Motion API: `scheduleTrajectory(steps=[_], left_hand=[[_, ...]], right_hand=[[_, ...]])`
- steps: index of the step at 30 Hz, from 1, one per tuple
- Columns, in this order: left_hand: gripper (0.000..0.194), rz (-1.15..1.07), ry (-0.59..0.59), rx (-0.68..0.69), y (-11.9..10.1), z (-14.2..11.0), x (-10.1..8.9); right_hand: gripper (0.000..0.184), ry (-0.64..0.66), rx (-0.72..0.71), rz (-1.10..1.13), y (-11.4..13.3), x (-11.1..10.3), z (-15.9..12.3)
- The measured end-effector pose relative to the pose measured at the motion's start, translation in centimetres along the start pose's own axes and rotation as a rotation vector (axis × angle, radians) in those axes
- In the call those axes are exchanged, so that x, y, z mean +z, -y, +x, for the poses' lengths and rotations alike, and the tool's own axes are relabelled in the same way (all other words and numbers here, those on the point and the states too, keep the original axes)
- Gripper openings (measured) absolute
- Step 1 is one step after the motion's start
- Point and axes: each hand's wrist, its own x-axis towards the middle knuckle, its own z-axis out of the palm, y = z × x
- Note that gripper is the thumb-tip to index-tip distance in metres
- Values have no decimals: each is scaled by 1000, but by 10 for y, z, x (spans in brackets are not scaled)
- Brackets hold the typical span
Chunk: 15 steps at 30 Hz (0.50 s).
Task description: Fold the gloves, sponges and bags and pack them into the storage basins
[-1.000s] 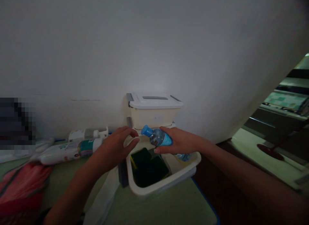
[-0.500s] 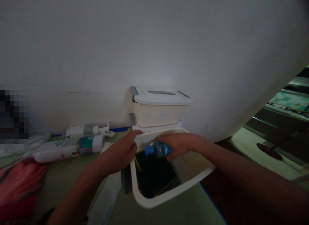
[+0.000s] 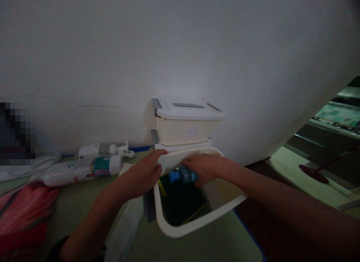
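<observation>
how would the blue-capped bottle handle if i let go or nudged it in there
The blue-capped bottle looks like clear plastic, so probably light and slightly squeezable. Its rounded body could roll once the right hand lets go, though the walls of the open bin would likely stop it.

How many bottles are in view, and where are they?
3: the blue bottle in the right hand, inside the bin; the teal-labelled bottle lying on the table at left; and the clear bottle lying behind it. Others may be hidden in the bin.
</observation>
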Motion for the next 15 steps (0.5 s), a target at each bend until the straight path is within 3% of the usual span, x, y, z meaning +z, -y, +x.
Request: scheduleTrajectory(steps=[9,15], left_hand=[[47,5,9,-11,-5,0,-1],[46,6,12,-15,-5,1,2]], right_hand=[[54,30,139,-81,22,-13,-6],[56,46,146,-53,20,-6,0]])
